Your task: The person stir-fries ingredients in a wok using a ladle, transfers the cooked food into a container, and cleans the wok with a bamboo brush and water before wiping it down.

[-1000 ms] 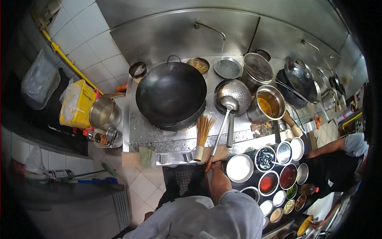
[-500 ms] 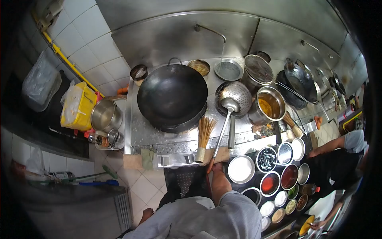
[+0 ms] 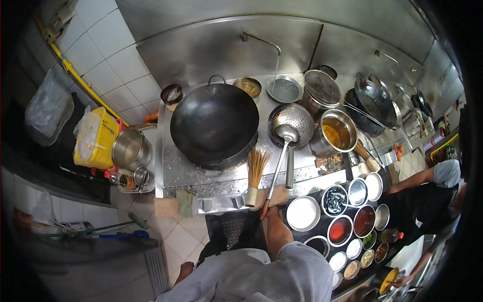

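Observation:
At the counter's front edge, my right hand (image 3: 273, 212) is beside the wooden handle end of a steel ladle (image 3: 279, 156); its fingers are too unclear to tell a grip. The ladle's bowl lies in a perforated strainer (image 3: 302, 120). My left hand (image 3: 186, 268) hangs low beside my body, over the floor, its fingers not clearly visible. A large black wok (image 3: 215, 123) sits on the stove at the left. Between wok and ladle lies a bamboo brush (image 3: 256, 171).
Water runs from a faucet (image 3: 264, 41) into a round pan (image 3: 285, 89). A steel pot (image 3: 334, 133) holds yellowish liquid. Several seasoning containers (image 3: 303, 213) stand at my right, past them a co-worker's arm (image 3: 413, 180). At the left are a yellow basket (image 3: 104, 141) and a steel pot (image 3: 131, 148).
My left hand has come more into view, out from beside my sleeve. My right hand stays at the counter edge near the ladle handle. The whole view has shifted slightly.

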Tool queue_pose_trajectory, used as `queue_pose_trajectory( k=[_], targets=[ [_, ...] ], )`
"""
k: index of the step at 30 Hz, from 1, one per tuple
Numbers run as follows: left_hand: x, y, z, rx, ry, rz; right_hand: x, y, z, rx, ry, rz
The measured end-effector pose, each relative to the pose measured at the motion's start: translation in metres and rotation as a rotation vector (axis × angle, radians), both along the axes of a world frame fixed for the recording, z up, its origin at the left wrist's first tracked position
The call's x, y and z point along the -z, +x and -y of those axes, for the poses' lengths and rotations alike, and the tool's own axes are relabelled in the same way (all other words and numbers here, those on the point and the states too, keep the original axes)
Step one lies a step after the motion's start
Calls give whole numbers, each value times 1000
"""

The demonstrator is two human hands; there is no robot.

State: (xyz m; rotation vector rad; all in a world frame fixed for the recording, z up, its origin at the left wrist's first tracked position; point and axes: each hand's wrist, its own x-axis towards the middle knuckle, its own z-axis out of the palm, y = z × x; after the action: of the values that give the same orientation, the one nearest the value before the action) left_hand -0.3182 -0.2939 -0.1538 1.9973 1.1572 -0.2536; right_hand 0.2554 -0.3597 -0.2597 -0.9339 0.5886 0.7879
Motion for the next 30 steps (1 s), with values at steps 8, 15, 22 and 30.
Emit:
queue_pose_trajectory(
  k=[8,15,22,30],
  targets=[
    [-98,94,-76,-610,132,465,-12,-54,45,-207,29,-7],
    [-161,190,-182,-224,276,569,-156,-80,23,-279,-173,205],
    [-207,243,-232,21,287,718,-266,-81,-34,-291,-492,523],
    [-224,243,-235,83,235,747,-397,-21,-128,-286,-89,763]
  ],
)
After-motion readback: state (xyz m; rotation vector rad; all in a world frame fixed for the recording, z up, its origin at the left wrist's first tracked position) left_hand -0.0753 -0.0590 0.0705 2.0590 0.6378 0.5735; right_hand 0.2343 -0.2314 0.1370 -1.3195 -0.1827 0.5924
